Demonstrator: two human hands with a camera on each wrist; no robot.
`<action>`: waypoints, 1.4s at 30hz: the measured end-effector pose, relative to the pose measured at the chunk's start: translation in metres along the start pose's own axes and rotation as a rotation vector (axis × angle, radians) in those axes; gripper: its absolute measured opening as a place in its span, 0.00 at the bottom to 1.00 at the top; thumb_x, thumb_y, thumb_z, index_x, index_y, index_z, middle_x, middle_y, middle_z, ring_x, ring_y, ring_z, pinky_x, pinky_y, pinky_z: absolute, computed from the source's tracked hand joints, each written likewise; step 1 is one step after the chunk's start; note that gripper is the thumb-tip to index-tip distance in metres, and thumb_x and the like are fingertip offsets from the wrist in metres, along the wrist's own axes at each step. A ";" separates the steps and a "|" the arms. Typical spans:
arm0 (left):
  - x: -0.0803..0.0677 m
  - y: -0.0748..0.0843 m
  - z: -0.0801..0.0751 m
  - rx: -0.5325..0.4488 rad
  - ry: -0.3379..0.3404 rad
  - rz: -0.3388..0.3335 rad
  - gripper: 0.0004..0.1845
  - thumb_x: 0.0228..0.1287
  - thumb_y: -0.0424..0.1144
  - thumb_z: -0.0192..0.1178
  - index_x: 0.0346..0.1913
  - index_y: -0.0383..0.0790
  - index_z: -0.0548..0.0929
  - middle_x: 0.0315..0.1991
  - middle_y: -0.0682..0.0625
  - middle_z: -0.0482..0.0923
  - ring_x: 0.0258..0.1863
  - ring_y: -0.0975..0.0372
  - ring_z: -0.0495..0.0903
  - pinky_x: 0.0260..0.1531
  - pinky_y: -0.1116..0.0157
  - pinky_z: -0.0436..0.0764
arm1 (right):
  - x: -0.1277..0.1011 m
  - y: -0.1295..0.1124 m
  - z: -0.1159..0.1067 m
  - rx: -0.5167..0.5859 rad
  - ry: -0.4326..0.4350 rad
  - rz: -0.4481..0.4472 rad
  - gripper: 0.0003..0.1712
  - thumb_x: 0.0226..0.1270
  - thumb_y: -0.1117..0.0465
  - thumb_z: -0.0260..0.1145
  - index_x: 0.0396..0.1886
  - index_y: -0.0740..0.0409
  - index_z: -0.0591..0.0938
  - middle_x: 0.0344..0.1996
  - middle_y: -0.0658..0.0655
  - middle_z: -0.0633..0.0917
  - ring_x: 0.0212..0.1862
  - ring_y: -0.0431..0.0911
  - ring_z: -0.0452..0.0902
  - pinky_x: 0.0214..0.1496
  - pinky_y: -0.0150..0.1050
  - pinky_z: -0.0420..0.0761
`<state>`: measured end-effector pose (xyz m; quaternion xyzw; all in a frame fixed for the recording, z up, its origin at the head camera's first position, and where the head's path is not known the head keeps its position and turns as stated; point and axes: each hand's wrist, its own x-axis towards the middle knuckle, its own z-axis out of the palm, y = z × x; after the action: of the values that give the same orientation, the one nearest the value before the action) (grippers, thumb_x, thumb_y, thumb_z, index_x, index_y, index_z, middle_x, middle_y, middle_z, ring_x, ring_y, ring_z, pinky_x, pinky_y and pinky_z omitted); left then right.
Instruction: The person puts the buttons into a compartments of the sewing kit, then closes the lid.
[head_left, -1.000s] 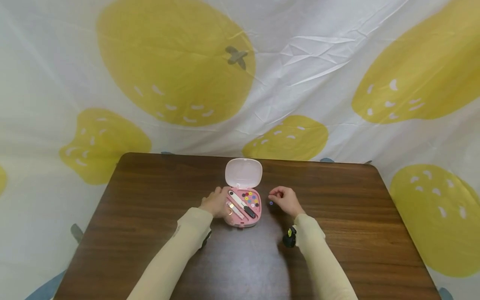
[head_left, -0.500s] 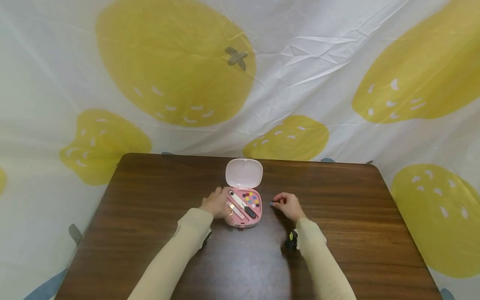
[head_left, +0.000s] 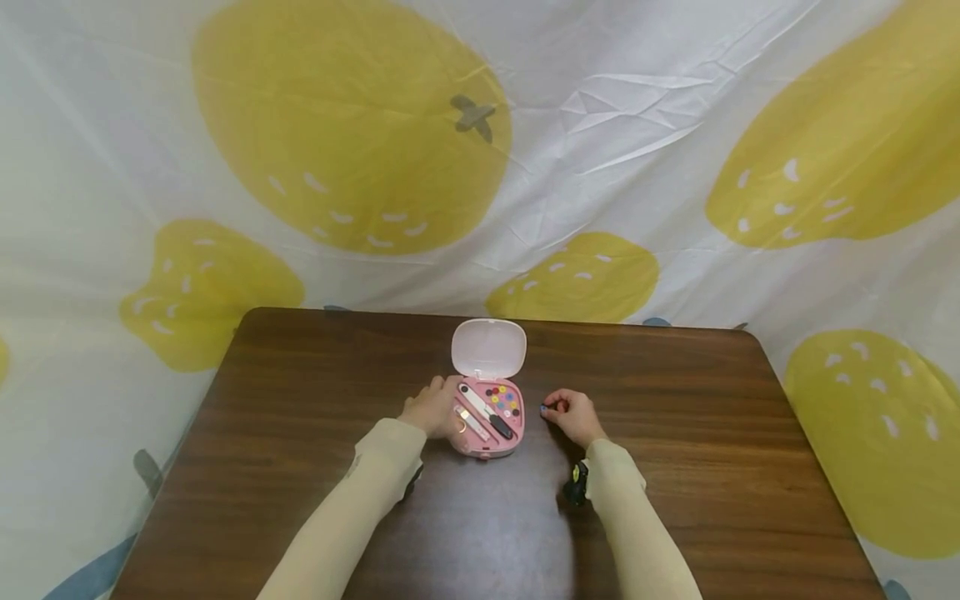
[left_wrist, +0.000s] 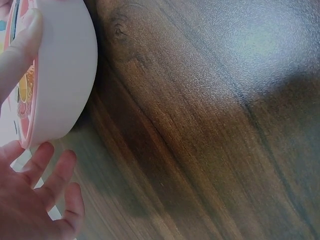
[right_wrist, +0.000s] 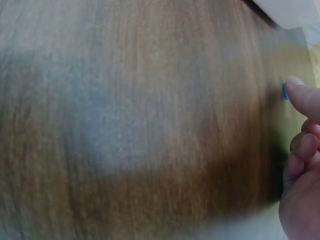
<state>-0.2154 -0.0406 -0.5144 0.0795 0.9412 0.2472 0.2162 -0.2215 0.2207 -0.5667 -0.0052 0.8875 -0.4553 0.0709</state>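
An open pink sewing kit box [left_wrist: 67, 70] rests on the table, its pale lid [head_left: 489, 348] tipped back. Buttons of several colours [head_left: 501, 398] fill one section; a white tool with a black end [head_left: 486, 410] lies diagonally across the middle. My left hand [head_left: 433, 408] grips the box's left side, thumb over the rim and fingertips at a corner. To the right of the box, my right hand [head_left: 577, 418] pinches a small blue button [right_wrist: 285, 92] between thumb and finger, low over the table. The thumb hides part of the button in the right wrist view.
The dark wooden table [head_left: 315, 375] extends around both hands. A white cloth with yellow fruit prints [head_left: 360, 125] hangs right behind its back edge. A black device [head_left: 576, 485] sits on the right wrist.
The blue button lay on the table beside my right fingers; they came down, took hold of it and now pinch it. My left hand and the box have stayed put.
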 end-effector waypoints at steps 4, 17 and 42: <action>0.000 0.000 0.000 -0.009 0.001 0.003 0.58 0.21 0.47 0.80 0.65 0.47 0.59 0.56 0.42 0.63 0.55 0.49 0.66 0.52 0.45 0.64 | 0.000 0.000 0.000 0.002 0.001 0.004 0.07 0.51 0.69 0.68 0.30 0.66 0.80 0.12 0.48 0.65 0.18 0.39 0.60 0.22 0.30 0.61; 0.001 0.000 0.001 -0.020 0.006 -0.006 0.58 0.21 0.46 0.80 0.64 0.47 0.60 0.55 0.42 0.64 0.54 0.49 0.67 0.51 0.45 0.64 | 0.005 0.019 0.003 0.057 0.028 -0.135 0.08 0.51 0.61 0.69 0.25 0.60 0.80 0.11 0.48 0.67 0.16 0.40 0.61 0.20 0.33 0.61; 0.002 -0.004 0.004 -0.013 0.018 0.008 0.59 0.18 0.48 0.80 0.64 0.48 0.60 0.55 0.43 0.65 0.54 0.49 0.67 0.51 0.46 0.66 | 0.002 0.000 0.002 -0.035 0.023 -0.007 0.06 0.49 0.70 0.68 0.21 0.65 0.78 0.10 0.46 0.65 0.16 0.37 0.60 0.22 0.30 0.61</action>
<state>-0.2160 -0.0414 -0.5202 0.0796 0.9412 0.2548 0.2072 -0.2232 0.2191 -0.5676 -0.0041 0.8960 -0.4402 0.0590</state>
